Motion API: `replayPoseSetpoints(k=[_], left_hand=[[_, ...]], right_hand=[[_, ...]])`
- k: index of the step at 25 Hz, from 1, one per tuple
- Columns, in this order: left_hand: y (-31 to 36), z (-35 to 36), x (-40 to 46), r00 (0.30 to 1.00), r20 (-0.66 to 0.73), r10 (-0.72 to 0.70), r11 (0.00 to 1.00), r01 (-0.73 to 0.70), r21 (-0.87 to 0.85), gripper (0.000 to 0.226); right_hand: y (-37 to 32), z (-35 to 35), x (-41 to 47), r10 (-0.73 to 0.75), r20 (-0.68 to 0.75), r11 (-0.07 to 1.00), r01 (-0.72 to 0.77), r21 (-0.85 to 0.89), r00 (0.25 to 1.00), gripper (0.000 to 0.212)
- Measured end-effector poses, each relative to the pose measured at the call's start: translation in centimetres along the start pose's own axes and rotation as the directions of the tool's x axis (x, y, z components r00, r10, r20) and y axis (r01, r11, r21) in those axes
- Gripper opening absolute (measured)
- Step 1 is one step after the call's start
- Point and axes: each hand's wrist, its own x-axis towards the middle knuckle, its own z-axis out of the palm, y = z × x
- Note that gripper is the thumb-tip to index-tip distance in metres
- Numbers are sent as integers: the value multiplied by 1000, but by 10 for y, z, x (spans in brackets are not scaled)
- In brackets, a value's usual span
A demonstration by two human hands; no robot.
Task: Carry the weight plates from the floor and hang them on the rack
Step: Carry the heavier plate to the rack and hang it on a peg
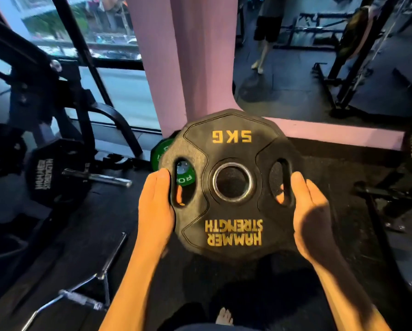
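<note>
- The black weight plate point(228, 185) is held up in front of the person, above the dark floor point(85, 235); its face is turned toward the camera and its yellow lettering reads upside down.
- Left hand point(156, 206) grips the plate's left edge, fingertips showing through the slot there.
- Right hand point(310, 211) grips the right edge the same way; most of its fingers are hidden behind the plate.
- A green plate point(163, 149) behind is mostly covered.
- The left rack point(45, 96) with a mounted black plate point(54, 174) is blurred.
</note>
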Motion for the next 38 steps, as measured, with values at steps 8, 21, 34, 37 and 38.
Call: replayPoseSetpoints(k=[8,21,34,37,38], left_hand=[[-9,91,252,969,204,137,989,-121,-88,28],[-10,322,561,854,501,140,978,-41,-204,26],[-9,677,657,446,884,139,973,103,-205,32],[-9,754,654,288,949,126,982,99,-160,41],[-7,781,649,209,968,139,981,106,-163,42]], right_hand=[[3,100,203,-105,-61,993,108,52,993,40],[-4,155,512,-164,-401,984,179,1,901,32],[-44,19,702,-280,-788,956,236,-175,548,37],[-55,-5,721,-316,-870,938,261,-227,378,30],[-59,-13,727,-329,-891,929,277,-245,313,31]])
